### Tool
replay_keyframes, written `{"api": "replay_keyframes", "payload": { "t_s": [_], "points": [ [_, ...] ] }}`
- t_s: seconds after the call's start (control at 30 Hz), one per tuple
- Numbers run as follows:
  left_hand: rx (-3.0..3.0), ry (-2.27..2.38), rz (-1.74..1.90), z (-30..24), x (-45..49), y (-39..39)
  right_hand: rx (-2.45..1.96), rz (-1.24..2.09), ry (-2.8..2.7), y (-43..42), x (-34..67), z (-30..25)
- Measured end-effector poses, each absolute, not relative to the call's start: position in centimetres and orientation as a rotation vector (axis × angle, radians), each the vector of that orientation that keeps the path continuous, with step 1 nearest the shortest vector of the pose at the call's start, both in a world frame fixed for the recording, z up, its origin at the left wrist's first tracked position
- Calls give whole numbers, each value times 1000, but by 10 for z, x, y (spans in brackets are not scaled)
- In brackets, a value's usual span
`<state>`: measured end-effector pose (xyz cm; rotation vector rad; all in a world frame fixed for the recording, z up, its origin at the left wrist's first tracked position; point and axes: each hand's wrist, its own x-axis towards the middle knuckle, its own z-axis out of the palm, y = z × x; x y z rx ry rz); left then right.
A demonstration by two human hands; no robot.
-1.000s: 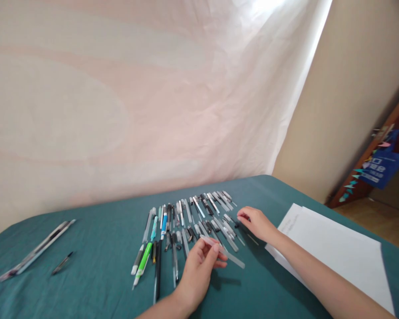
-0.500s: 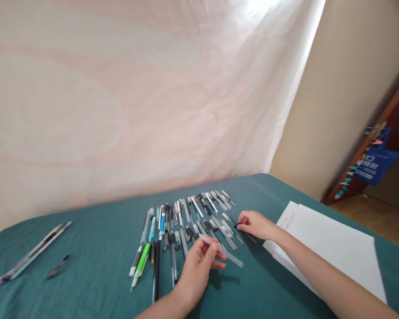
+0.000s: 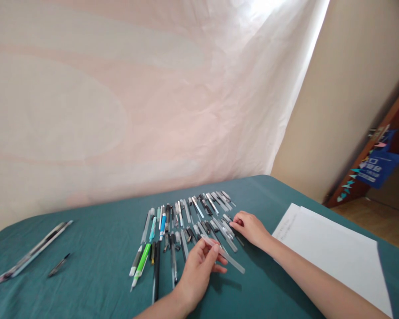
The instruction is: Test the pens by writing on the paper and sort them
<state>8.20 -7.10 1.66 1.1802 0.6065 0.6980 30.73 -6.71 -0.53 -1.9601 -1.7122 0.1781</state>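
Observation:
My left hand (image 3: pixel 202 261) is closed around a translucent pen barrel (image 3: pixel 234 262), held slanted above the cloth with its far end pointing right. My right hand (image 3: pixel 249 227) has its thumb and fingers pinched together at the right end of the nearer row of pen parts (image 3: pixel 223 230). Whatever is between those fingertips is too small to make out. Close below them lies a thin dark stick, perhaps a refill (image 3: pixel 240 241). A green pen (image 3: pixel 142 266) and a black pen (image 3: pixel 156 270) lie left of my left hand.
Another row of pens and caps (image 3: pixel 199 206) lies farther back. White paper sheets (image 3: pixel 335 261) rest under my right forearm's side of the table. At the left are a bundle of long thin sticks (image 3: pixel 33 252) and one small dark pen (image 3: pixel 59 266) on the green cloth (image 3: pixel 99 248).
My right hand has moved slightly left, closer to the pen parts at the end of the nearer row. The left hand keeps the barrel almost where it was.

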Motion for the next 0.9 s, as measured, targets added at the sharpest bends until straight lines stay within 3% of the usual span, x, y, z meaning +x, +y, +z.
{"api": "replay_keyframes", "payload": {
  "t_s": [0.77,0.9],
  "points": [
    [1206,562,743,17,82,-74,-1985,289,-1709,-72,310,12],
    [1200,569,783,19,81,-75,-1789,647,-1737,-84,286,36]
  ]
}}
